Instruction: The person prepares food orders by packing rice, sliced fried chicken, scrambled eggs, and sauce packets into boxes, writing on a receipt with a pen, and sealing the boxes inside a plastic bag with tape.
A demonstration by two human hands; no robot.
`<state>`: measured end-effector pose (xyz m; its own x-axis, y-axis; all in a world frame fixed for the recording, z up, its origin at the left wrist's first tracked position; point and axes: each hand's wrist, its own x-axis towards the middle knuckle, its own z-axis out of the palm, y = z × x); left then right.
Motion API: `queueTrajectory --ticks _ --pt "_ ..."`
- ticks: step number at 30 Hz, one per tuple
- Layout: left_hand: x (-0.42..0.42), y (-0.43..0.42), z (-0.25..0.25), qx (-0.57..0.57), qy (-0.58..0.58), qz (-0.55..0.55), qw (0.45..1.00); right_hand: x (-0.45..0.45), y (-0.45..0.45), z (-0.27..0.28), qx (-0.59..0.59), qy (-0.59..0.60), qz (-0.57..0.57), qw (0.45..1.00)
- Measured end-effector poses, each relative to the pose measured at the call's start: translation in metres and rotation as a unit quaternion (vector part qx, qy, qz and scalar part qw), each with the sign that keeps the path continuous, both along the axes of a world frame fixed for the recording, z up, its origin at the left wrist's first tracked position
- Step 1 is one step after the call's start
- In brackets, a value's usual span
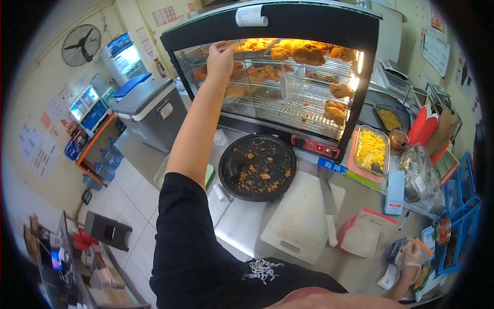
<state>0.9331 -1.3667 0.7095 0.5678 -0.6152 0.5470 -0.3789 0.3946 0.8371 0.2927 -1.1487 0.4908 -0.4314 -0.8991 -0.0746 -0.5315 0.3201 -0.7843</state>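
Along the counter's (356, 193) far edge, left hand (221, 55) at the warming case (278, 107).
Its fingers are curled against the glass door (240, 105), grip unclear; near the counter's near right corner, the gloved right hand (410, 253) is bent, its hold unclear.

Overall illumination bright. Warm lamps (359, 64) inside the display cabinet (309, 21) burn out to white. Pale glare noted on the worktop (234, 226). Pronounced wide-angle curvature bends straight lines; corners fall to black. Periphery soft; print on wall notices (38, 139) illegible.
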Motion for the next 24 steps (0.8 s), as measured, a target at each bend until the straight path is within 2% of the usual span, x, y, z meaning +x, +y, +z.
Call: queueTrajectory --ticks 1,3,8,10,12,14,16,17,18,20,21,23,24 --pt "0.019 -0.012 0.001 0.006 -0.030 0.013 0.999 0.028 -0.002 0.008 0.003 0.003 -0.009 1.000" --pt "0.040 -0.025 0.005 0.013 -0.064 0.017 0.998 0.080 -0.007 0.024 -0.028 0.081 0.060 0.994" --pt "0.053 -0.068 0.031 0.009 -0.162 0.034 0.986 0.177 -0.013 0.086 -0.080 0.078 0.072 0.991" --pt "0.052 -0.086 0.037 -0.012 -0.160 0.022 0.987 0.208 -0.019 0.106 -0.078 0.172 0.084 0.978" --pt "0.050 -0.101 0.039 -0.075 -0.151 -0.019 0.986 0.218 -0.032 0.098 -0.121 0.193 0.108 0.968" --pt "0.051 -0.103 0.041 -0.087 -0.144 -0.034 0.985 0.233 -0.047 0.091 -0.160 0.211 0.131 0.955" --pt "0.046 -0.109 0.042 -0.107 -0.134 -0.070 0.983 0.249 -0.058 0.083 -0.160 0.161 0.124 0.966" --pt "0.061 -0.133 0.036 -0.130 -0.195 -0.036 0.971 0.257 -0.065 0.084 -0.155 0.181 0.133 0.962" --pt "0.060 -0.133 0.029 -0.185 -0.178 -0.078 0.963 0.264 -0.073 0.085 -0.134 0.192 0.150 0.961" --pt "0.037 -0.093 0.003 -0.173 -0.097 -0.244 0.949 0.269 -0.099 0.073 -0.099 0.254 0.216 0.937" --pt "0.032 -0.079 -0.018 -0.122 -0.185 -0.192 0.956 0.268 -0.117 0.068 -0.092 0.301 0.269 0.910" --pt "0.030 -0.058 -0.068 0.007 -0.308 -0.143 0.940 0.298 -0.152 0.082 -0.009 0.314 0.289 0.904" --pt "0.022 -0.039 -0.083 0.044 -0.300 -0.155 0.940 0.306 -0.173 0.078 -0.044 0.361 0.308 0.879"
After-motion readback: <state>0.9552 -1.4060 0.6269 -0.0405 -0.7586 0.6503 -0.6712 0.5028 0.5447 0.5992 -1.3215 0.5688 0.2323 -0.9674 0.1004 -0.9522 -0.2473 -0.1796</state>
